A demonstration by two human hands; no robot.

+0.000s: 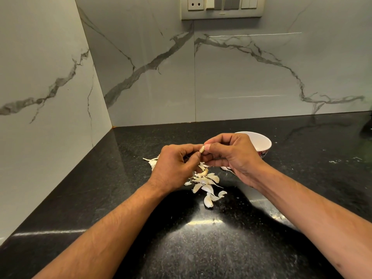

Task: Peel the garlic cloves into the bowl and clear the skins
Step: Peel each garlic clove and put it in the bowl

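Both hands meet above the black counter (201, 248). My left hand (175, 168) and my right hand (231, 156) pinch one small garlic clove (201, 149) between their fingertips. Below them lies a heap of several pale garlic cloves and loose skins (206, 182). More skins (152, 161) lie to the left of my left hand. A white bowl (260, 142) with a red patterned outside stands behind my right hand, partly hidden by it; I cannot see what is in it.
Marble-look walls close the counter at the back and left, forming a corner (111, 126). A switch and socket plate (222, 7) sits high on the back wall. A dark object (367, 125) shows at the far right edge.
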